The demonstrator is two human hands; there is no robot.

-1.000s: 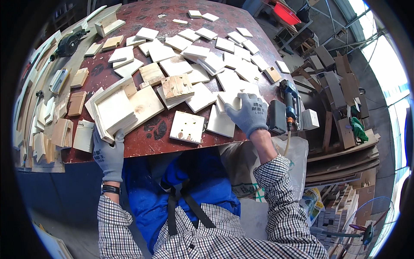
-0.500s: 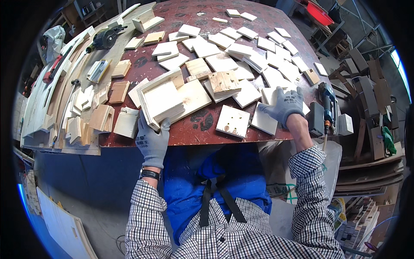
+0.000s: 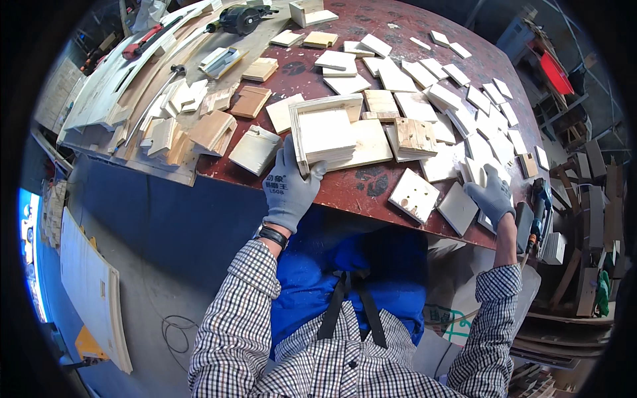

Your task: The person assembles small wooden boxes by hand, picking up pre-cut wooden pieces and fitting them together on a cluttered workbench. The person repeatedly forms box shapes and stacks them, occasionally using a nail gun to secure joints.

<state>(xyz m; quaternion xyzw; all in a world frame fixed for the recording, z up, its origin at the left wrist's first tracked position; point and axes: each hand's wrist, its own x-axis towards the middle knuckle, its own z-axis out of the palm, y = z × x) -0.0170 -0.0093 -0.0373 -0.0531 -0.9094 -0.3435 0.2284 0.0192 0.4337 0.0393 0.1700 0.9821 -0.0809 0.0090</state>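
My left hand (image 3: 292, 189), in a grey work glove, grips the near left corner of a shallow wooden box (image 3: 298, 132) on the table. Its thumb bends round the near edge, while some fingers are hidden behind the side. Small pale boards (image 3: 325, 136) lie stacked inside the box. A larger flat wooden panel (image 3: 370, 144) lies against its right side. My gloved right hand (image 3: 492, 196) closes on a small pale wooden board (image 3: 472, 171), slightly tilted, at the table's right side. Beside that hand lie a greyish square board (image 3: 458, 209) and a knotty square board (image 3: 414, 195).
Many loose square boards (image 3: 398, 78) cover the dark red table (image 3: 358, 189). A blue power tool (image 3: 541, 205) lies at the right edge. Wood offcuts (image 3: 212, 129), a hammer (image 3: 178, 69) and a circular saw (image 3: 240, 20) are on the left, with a red-handled tool (image 3: 141, 44) beyond.
The view has turned left, so the table appears shifted right. My right hand has gone from lying spread over the boards to closing on one. My left hand stays on the box.
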